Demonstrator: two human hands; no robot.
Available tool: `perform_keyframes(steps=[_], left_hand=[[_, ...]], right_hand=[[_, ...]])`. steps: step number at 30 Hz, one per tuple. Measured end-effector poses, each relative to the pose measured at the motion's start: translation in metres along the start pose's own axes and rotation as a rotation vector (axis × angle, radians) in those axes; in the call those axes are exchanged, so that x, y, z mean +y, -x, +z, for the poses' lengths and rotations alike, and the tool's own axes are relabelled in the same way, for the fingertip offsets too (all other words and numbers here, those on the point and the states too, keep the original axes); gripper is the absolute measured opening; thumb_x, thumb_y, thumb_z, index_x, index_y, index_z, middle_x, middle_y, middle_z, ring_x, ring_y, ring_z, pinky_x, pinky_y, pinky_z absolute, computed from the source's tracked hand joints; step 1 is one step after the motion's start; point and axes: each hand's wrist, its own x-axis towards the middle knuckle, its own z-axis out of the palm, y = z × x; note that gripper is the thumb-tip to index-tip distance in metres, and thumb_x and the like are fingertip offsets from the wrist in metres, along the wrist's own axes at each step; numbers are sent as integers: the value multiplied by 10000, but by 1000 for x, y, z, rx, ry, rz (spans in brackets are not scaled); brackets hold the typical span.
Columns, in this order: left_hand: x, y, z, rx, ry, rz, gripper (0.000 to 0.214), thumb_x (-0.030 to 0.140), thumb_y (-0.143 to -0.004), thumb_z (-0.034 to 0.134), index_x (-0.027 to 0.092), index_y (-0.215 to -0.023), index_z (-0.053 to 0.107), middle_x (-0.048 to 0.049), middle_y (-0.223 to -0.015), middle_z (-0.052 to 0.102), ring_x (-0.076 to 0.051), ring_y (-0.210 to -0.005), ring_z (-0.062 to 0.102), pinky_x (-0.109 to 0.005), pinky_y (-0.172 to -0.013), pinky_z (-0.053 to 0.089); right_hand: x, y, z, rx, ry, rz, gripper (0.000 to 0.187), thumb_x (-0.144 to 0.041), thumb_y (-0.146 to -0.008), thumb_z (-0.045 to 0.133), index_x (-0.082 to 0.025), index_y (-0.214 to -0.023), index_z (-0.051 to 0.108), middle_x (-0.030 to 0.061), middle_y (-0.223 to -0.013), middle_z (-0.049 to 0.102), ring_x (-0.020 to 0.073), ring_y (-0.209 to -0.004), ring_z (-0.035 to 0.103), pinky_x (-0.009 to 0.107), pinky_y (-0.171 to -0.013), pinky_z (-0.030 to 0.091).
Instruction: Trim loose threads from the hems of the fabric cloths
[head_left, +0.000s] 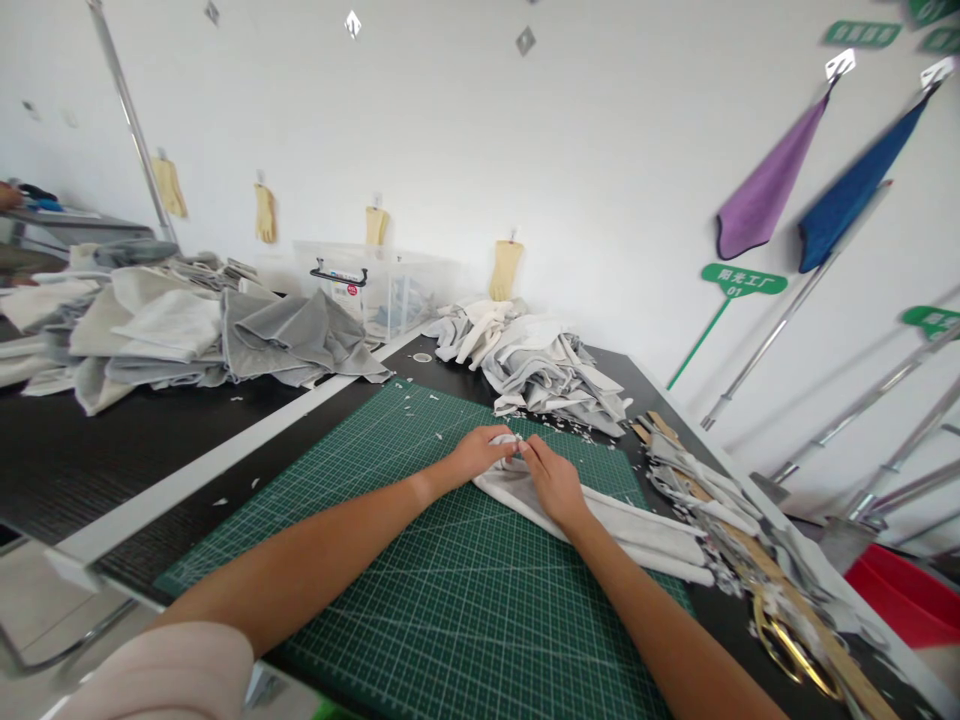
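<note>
Both my hands meet over the green cutting mat (450,600) on a dark table. Between them is the end of a long, pale grey piece of fabric (637,535), folded lengthwise and stretching away to the right. My left hand (482,453) pinches its edge from the left. Right beside it, the fingers of my right hand (551,480) are closed on the same edge. The fingertips nearly touch, and the exact spot they grip is partly hidden.
A heap of grey and white cloth (540,360) lies beyond the mat, a larger pile (172,330) to the left. Gold-handled scissors (795,640) and a wooden strip (780,575) lie among scraps at right. A clear plastic bin (382,285) stands against the wall.
</note>
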Motion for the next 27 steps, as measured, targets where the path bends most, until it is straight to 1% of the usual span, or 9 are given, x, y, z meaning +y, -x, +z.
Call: perform_keyframes(steps=[4, 11, 17, 22, 27], left_hand=[[0, 0, 0, 0, 8, 7, 346, 463, -872, 561, 144, -779, 660, -15, -757, 670, -149, -733, 587, -248, -730, 433], [2, 1, 0, -8, 16, -5, 371, 494, -867, 562, 142, -798, 659, -15, -763, 669, -151, -739, 587, -242, -712, 430], [1, 1, 0, -14, 22, 14, 388, 508, -879, 563, 144, -785, 660, -9, -754, 662, -144, -730, 577, -237, -699, 408], [1, 1, 0, -17, 14, -4, 399, 516, -874, 566, 138, -786, 661, -20, -751, 665, -148, -717, 573, -242, -698, 412], [5, 1, 0, -7, 17, 4, 422, 543, -878, 551, 146, -765, 638, -15, -740, 658, -148, -722, 581, -241, -701, 418]], right_hand=[[-1, 0, -1, -6, -11, 10, 419, -547, -1033, 237, -255, -902, 507, -12, -752, 626, 177, -700, 606, 237, -620, 304], [-1, -1, -2, -19, -65, 11, 419, -559, -1027, 243, -255, -891, 497, -10, -749, 608, 183, -695, 599, 242, -633, 325], [-2, -1, -1, 16, -125, -1, 435, -540, -1034, 225, -247, -861, 496, 3, -766, 600, 176, -688, 571, 250, -651, 347], [-2, -2, -1, 40, -188, 23, 434, -546, -1030, 252, -248, -826, 492, -12, -745, 583, 167, -696, 569, 246, -663, 353], [-1, -2, -1, 6, -163, 33, 434, -573, -1017, 286, -252, -824, 505, -23, -734, 592, 171, -705, 582, 242, -650, 337]])
